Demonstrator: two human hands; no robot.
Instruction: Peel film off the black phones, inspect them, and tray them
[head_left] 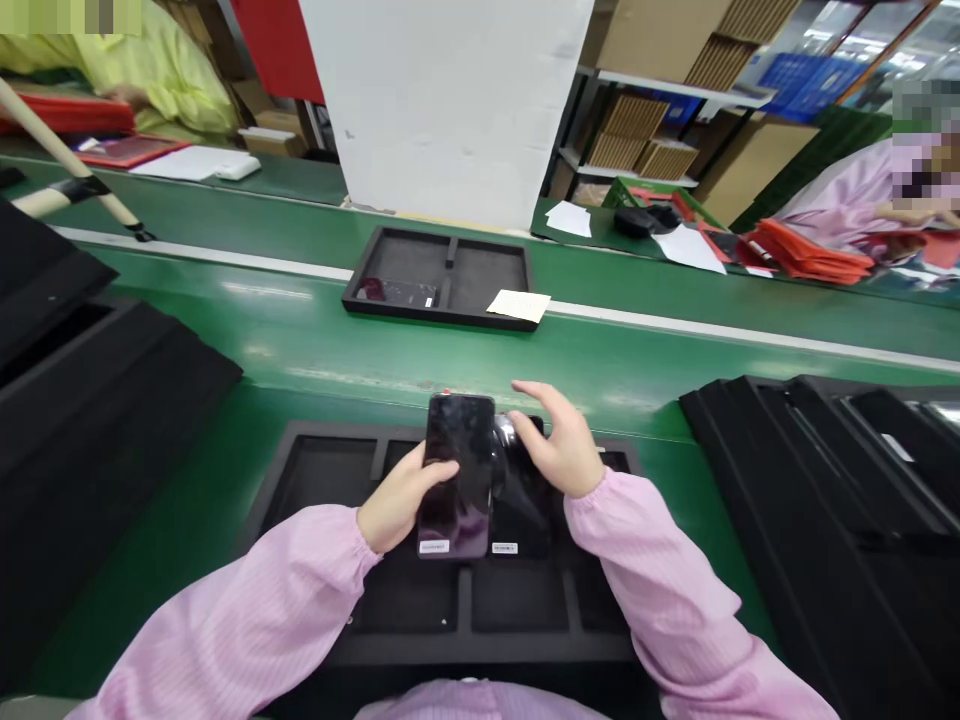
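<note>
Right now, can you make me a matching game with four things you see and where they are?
Things:
1. left hand
2. pale yellow paper
3. white panel
4. orange stack

Places:
A. upright, beyond the far tray
B. over on the right, by a co-worker in pink
C. around the edge of a dark phone, thumb on its front
D. on a corner of the far tray

Right pairs: 1-C, 2-D, 3-A, 4-B.

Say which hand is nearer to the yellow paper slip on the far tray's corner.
Right. The right hand is on the near side of the paper slip, not touching it; the left hand is farther off, toward the wearer and leftward, holding a dark-screened phone.
</note>
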